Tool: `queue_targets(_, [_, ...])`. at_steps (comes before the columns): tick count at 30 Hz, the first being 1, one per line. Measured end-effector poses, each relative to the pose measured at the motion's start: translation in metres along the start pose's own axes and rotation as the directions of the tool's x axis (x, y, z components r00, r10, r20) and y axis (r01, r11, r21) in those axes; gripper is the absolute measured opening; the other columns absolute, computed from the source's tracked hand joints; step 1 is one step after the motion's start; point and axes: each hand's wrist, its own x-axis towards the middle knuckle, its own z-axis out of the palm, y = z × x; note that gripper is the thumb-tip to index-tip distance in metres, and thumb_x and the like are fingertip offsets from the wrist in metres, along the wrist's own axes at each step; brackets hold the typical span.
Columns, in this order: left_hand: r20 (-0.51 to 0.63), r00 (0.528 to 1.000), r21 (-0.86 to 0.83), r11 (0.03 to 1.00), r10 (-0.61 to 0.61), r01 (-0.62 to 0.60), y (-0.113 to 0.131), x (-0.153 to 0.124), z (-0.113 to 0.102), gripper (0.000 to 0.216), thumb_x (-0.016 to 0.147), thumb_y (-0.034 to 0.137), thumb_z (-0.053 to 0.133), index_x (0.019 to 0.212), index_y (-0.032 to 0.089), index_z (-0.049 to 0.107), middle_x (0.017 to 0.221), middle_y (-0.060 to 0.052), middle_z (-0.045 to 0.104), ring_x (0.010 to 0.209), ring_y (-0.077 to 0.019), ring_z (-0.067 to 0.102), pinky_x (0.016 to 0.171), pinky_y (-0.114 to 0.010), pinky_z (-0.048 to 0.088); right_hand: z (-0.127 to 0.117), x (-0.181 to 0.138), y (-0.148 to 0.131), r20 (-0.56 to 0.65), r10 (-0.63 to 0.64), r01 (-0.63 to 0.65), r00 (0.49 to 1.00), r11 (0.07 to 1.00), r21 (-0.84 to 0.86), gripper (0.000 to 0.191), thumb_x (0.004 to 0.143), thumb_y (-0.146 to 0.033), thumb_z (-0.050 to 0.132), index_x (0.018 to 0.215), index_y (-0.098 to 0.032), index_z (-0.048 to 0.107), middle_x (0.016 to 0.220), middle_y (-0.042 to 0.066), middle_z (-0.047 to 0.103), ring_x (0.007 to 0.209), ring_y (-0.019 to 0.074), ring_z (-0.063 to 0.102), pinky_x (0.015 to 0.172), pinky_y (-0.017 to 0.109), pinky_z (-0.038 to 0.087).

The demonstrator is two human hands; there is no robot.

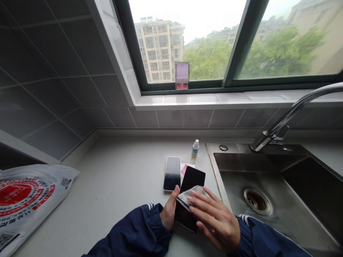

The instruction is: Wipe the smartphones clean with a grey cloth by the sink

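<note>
My left hand (169,211) grips a black smartphone (193,179) by its left edge, with the thumb along the side. The phone is tilted, its dark face turned up. Across its middle lies a grey cloth (184,195) with a zigzag edge, and my right hand (218,218) presses it onto the phone with fingers extended. Part of the cloth and the phone's lower right are hidden under that hand. Just beyond, a second phone (172,174) with a pale frame lies flat on the counter. A pink piece (183,169) shows partly between the two phones.
A small white spray bottle (195,148) with a blue and yellow label stands behind the phones. To the right is a steel sink (210,157) with a curved faucet (284,119). A printed plastic bag (57,185) lies at left on the pale counter (118,171).
</note>
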Motion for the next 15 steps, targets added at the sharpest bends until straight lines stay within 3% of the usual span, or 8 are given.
queue_targets(5, [-0.080, 0.996, 0.049, 0.998, -0.033, 0.037, 0.0007, -0.0014, -0.0056, 0.072, 0.091, 0.063, 0.031, 0.123, 0.003, 0.059, 0.093, -0.013, 0.068, 0.091, -0.0182, 0.065, 0.089, -0.027, 0.042, 0.0067, 0.0005, -0.0064, 0.112, -0.050, 0.053, 0.993, 0.998, -0.020, 0.046, 0.096, -0.029, 0.045, 0.136, -0.008, 0.048, 0.145, 0.016, 0.044, 0.140, 0.0299, 0.032, 0.113, 0.052, 0.031])
queue_targets(9, [-0.083, 0.995, 0.153, 0.988, 0.047, -0.034, 0.0005, -0.0018, -0.0018, 0.063, 0.094, 0.054, 0.036, 0.126, 0.004, 0.058, 0.103, -0.015, 0.070, 0.112, -0.0240, 0.060, 0.105, -0.032, 0.035, 0.0094, 0.0002, -0.0053, 0.173, 0.019, 0.000, 0.985, 0.994, -0.109, 0.059, 0.099, -0.045, 0.037, 0.144, -0.006, 0.038, 0.150, 0.017, 0.035, 0.142, 0.0307, 0.026, 0.115, 0.049, 0.027])
queue_targets(15, [-0.085, 0.988, 0.222, 0.969, 0.126, -0.104, -0.0022, -0.0034, -0.0008, 0.054, 0.096, 0.047, 0.036, 0.122, 0.007, 0.062, 0.112, -0.013, 0.070, 0.126, -0.0239, 0.051, 0.115, -0.036, 0.024, 0.0027, -0.0015, 0.0010, 0.163, 0.012, -0.001, 0.986, 0.997, -0.071, 0.055, 0.100, -0.041, 0.035, 0.143, -0.007, 0.038, 0.151, 0.017, 0.035, 0.142, 0.0323, 0.025, 0.114, 0.051, 0.028])
